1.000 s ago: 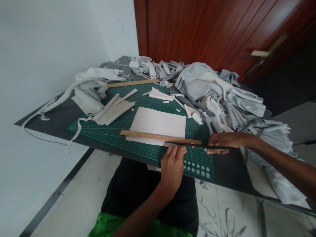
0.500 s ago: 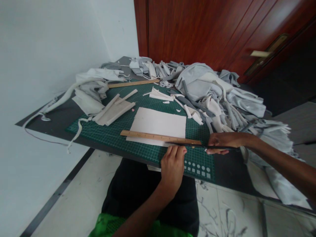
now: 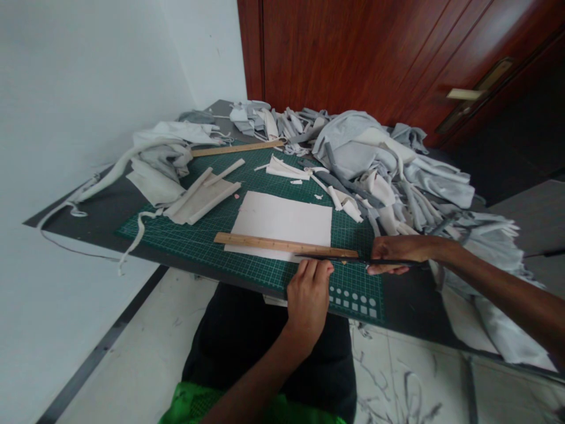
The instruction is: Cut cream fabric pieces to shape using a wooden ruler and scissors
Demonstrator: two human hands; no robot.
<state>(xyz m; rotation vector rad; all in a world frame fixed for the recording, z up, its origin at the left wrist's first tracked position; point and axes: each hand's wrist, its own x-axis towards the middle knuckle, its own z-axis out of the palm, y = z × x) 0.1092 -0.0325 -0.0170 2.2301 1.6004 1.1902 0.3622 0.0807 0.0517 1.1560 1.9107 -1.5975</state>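
Observation:
A white rectangular sheet [image 3: 282, 221] lies on the green cutting mat [image 3: 207, 241]. A wooden ruler [image 3: 265, 242] rests along the sheet's near edge. My left hand [image 3: 309, 297] is at the mat's front edge, its curled fingertips pressing down just below the ruler. My right hand [image 3: 399, 252] is closed on the handles of long black scissors [image 3: 335, 257], whose blades point left along the ruler's right end, close to my left fingertips.
A big heap of grey and white fabric scraps [image 3: 388, 171] covers the table's right and far side. Folded strips [image 3: 200, 197] and a second wooden ruler [image 3: 238, 148] lie at the mat's left and back. A wooden door [image 3: 375, 53] stands behind.

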